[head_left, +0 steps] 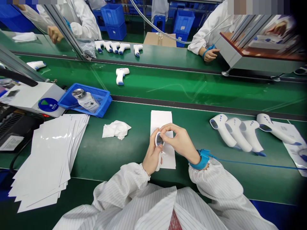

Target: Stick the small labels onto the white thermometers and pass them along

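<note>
A white infrared thermometer [159, 139] with a dark oval display is in my left hand [151, 155], whose fingers wrap round its body. My right hand [178, 140] is closed at the thermometer's head, thumb and forefinger at the display's upper edge. Whether a thin film lies between those fingers is too small to tell. Beneath both hands lies a stack of white paper slips [161, 118]. A blue wrist strap [203, 159] with a cord running right is on my right wrist. A crumpled white cloth or tissue [116, 129] lies left of my hands.
Several white thermometers [230, 132] lie at right, beside a printed sheet [296, 147]. At left are fanned white sheets [51, 150], a blue tray [103, 107] holding a metal-topped bottle [86, 100], and a white device [43, 99]. Another thermometer [122, 75] sits on the green belt [168, 83]. Co-workers sit opposite.
</note>
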### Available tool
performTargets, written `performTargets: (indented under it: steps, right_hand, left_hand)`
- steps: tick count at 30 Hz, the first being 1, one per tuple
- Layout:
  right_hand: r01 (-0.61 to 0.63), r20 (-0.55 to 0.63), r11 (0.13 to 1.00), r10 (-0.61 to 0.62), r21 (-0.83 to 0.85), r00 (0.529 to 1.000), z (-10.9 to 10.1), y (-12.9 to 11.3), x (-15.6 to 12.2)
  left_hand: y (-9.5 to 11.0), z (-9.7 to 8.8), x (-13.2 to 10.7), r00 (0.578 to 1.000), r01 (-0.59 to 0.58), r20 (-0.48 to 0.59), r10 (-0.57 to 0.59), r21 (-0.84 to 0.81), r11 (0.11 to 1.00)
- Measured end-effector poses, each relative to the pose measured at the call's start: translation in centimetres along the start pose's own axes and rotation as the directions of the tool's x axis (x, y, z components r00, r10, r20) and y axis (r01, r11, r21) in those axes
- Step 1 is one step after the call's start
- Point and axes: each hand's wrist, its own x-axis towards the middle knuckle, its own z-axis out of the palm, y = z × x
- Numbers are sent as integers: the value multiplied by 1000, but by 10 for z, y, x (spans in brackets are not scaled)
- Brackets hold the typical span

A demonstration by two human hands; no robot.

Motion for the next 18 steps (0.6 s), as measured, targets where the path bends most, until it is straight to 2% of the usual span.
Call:
performTargets:
  steps: [3, 18]
  right_hand:
    - [-5, -5, 1000, 5, -8, 1000, 0, -1, 1]
    - [-28, -13, 999, 27, -39, 1000, 1, -2, 1]
  left_hand:
    - [0, 1, 0, 997, 75, 12, -74, -112, 991]
    - [-3, 0, 0, 998, 55, 7, -55, -115, 992]
